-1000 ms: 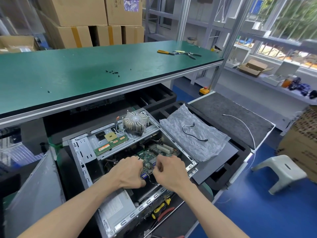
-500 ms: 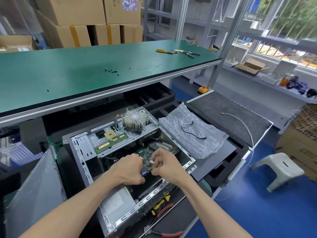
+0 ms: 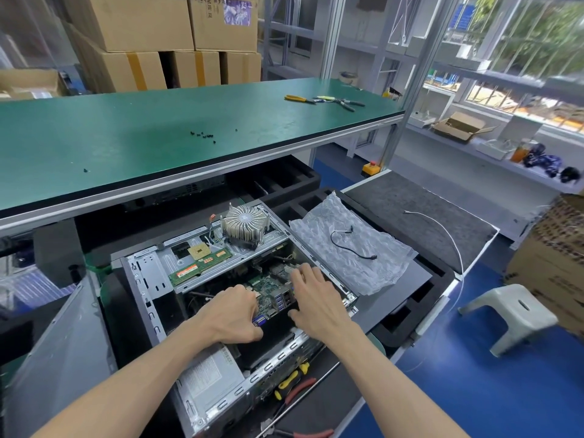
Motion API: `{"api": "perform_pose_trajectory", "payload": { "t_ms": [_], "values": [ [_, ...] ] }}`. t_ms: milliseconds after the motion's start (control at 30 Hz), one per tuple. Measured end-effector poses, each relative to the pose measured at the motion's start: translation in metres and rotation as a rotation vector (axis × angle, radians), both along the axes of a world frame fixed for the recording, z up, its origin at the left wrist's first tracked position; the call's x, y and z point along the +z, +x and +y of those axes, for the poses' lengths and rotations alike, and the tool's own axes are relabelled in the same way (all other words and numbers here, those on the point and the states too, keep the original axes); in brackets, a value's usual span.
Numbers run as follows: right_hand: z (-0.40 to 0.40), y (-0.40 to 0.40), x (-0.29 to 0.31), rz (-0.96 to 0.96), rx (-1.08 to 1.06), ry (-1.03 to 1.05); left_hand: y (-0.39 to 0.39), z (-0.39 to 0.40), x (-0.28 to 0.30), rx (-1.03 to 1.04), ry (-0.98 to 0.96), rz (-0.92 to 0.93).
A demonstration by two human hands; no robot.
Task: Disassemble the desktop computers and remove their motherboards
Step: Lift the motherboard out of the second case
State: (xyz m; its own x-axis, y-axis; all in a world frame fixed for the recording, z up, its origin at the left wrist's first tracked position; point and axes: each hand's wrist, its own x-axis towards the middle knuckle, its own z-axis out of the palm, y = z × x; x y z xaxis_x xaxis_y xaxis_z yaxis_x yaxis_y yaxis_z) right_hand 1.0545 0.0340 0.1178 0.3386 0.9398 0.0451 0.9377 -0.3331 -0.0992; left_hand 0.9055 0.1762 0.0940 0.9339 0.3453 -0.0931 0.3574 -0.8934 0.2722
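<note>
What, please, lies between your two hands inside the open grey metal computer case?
Head view: the green motherboard, its silver rear ports facing you.

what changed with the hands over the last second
The right hand let go of the small thing it was pinching beside the left, opened, and reached farther back over the motherboard. The left hand stayed curled at the board's near edge. The heatsink, the memory stick and the case stayed where they were.

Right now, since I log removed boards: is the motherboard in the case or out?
In. The motherboard sits inside the open case, with the left hand and right hand on it.
</note>
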Motion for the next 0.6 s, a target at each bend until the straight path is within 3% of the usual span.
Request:
{"api": "perform_pose_trajectory", "payload": {
  "t_ms": [67, 167, 600],
  "values": [
    [0.008, 0.002, 0.001, -0.007, 0.075, -0.104, 0.0, 0.0, 0.002, -0.004, -0.002, 0.013],
    [0.021, -0.001, 0.004, -0.195, 0.141, -0.175, 0.0, -0.001, 0.005, -0.018, -0.014, 0.015],
    [0.022, -0.009, 0.001, -0.222, 0.103, 0.011, -0.005, 0.004, 0.03, -0.006, -0.161, 0.024]
  ]
}}
